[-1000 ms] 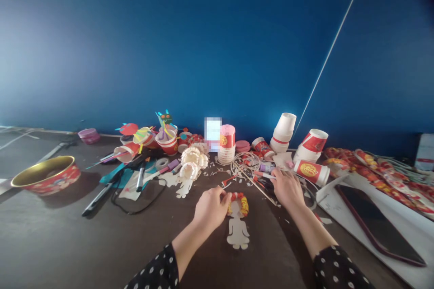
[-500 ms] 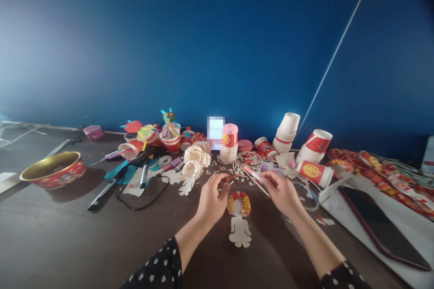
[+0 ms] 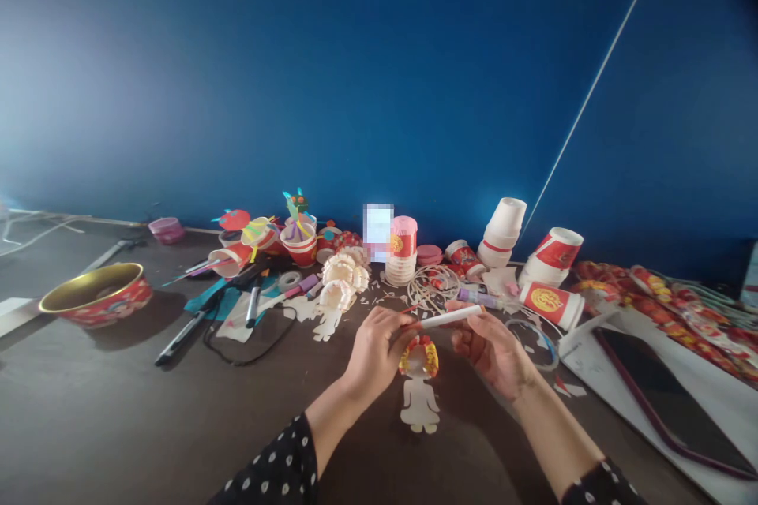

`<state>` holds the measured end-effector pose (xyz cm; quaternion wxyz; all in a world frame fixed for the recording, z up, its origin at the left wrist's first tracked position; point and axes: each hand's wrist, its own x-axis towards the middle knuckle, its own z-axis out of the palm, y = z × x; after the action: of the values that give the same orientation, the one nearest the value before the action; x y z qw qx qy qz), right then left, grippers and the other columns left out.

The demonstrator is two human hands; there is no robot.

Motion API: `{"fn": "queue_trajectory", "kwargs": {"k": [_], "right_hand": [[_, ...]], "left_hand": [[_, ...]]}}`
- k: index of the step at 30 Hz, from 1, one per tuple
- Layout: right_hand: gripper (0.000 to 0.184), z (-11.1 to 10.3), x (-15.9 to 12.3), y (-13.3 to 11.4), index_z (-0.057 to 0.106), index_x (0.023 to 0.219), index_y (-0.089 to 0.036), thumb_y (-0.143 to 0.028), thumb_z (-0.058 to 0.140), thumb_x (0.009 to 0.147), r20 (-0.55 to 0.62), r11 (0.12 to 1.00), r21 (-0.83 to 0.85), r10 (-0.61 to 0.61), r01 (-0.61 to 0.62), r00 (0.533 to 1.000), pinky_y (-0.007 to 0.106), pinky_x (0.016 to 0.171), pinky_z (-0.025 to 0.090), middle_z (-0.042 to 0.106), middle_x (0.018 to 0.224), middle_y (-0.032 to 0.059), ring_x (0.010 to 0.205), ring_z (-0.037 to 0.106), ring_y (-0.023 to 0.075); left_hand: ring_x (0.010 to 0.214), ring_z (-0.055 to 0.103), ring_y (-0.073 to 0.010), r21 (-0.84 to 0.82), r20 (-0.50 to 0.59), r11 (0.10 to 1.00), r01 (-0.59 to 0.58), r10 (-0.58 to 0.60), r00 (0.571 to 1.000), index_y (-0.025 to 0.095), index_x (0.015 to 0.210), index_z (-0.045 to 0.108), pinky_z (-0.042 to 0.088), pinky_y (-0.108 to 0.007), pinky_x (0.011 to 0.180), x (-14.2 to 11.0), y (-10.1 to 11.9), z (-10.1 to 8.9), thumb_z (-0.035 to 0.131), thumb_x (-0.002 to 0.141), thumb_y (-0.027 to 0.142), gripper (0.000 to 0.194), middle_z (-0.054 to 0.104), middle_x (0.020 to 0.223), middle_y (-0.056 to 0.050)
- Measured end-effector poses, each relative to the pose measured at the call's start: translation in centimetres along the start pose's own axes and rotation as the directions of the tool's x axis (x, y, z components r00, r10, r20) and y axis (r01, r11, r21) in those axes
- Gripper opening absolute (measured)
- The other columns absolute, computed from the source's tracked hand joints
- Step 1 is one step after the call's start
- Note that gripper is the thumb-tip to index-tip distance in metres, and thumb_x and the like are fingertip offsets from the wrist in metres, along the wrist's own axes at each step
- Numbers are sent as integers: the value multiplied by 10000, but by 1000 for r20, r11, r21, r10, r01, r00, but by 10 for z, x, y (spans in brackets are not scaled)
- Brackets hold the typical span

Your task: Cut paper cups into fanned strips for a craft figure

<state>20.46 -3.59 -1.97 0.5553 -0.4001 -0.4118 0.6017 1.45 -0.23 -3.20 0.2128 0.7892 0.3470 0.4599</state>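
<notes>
A white marker (image 3: 453, 317) with a reddish end spans the space between my two hands. The fingers of my left hand (image 3: 379, 351) are closed at its reddish end. My right hand (image 3: 496, 353) pinches the other end between thumb and fingers, the remaining fingers curled below. Beneath them a white paper doll cutout (image 3: 420, 402) lies flat on the dark table, its head ringed with red and yellow crinkled trim (image 3: 431, 359). A thin red piece (image 3: 410, 308) shows just beyond my left fingers; I cannot tell whether they hold it.
Paper scraps, coiled white cord (image 3: 435, 284) and a purple glue stick (image 3: 474, 297) lie beyond my hands. Stacked paper cups (image 3: 500, 233) stand along the blue partition. More dolls (image 3: 335, 300) lie left of centre. At left is a gold-lined bowl (image 3: 98, 300); at right, a phone (image 3: 669, 402).
My right hand has turned palm inward and brought the marker across to my left hand, its reddish end now at the left fingers. The doll stays in place.
</notes>
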Motion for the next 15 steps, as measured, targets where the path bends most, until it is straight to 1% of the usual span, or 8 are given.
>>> {"fn": "queue_trajectory", "kwargs": {"k": [1,2,3,4,5,7,12,15], "right_hand": [[338,2,0,3,596,935,-193,-411,642,680,-4,1000,1,-14,14,1000,231,535,412,601,755,19,575,526,107],[327,5,1,6,594,915,-185,-417,636,688,-1,999,-38,-24,24,1000,226,519,404,588,726,13,564,517,105],[285,9,1,9,594,866,-174,-413,617,714,-3,991,-127,-50,49,999,210,489,381,557,660,-5,533,489,92],[247,13,1,12,587,768,-160,-395,632,708,-4,985,-159,-70,68,998,195,460,355,522,605,-20,508,463,81],[237,17,1,15,566,713,-158,-385,633,711,-6,981,-177,-84,82,996,190,451,344,500,580,-29,503,450,77],[252,25,1,19,522,654,-164,-386,615,729,-13,972,-208,-115,110,993,185,433,329,466,547,-44,481,427,72],[271,35,0,23,451,644,-185,-395,581,754,-3,938,-303,-181,171,984,178,385,303,406,483,-76,405,373,59],[265,37,-1,25,412,661,-200,-396,540,783,31,879,-411,-249,240,968,181,386,315,394,489,-81,406,384,66]], "left_hand": [[786,529,-163,-7,12,1000,-4,4,1000,177,838,623,430,-286,700,0,1,0,510,803,260,144,630,795,-51],[789,524,-163,-12,28,1000,-15,15,999,177,842,619,428,-284,703,-1,2,0,503,807,259,146,627,794,-51],[794,519,-164,-18,48,999,-31,32,998,176,850,614,425,-285,709,-2,3,1,497,810,254,147,625,798,-52],[800,515,-165,-24,69,999,-46,48,996,174,858,609,421,-286,716,-2,5,1,490,813,246,147,622,804,-54],[804,513,-166,-31,89,998,-56,59,994,171,864,602,419,-285,720,-3,6,1,485,814,240,145,618,810,-57],[805,515,-165,-51,120,997,-54,60,991,164,874,587,416,-279,719,-4,8,2,482,812,237,142,607,821,-61],[732,529,-146,-78,168,997,-17,30,985,151,831,560,407,-253,666,-6,10,2,471,816,261,142,587,781,-54],[717,518,-145,-80,185,996,-26,41,982,150,825,539,398,-247,644,-5,12,1,459,818,258,134,570,766,-51]]}}
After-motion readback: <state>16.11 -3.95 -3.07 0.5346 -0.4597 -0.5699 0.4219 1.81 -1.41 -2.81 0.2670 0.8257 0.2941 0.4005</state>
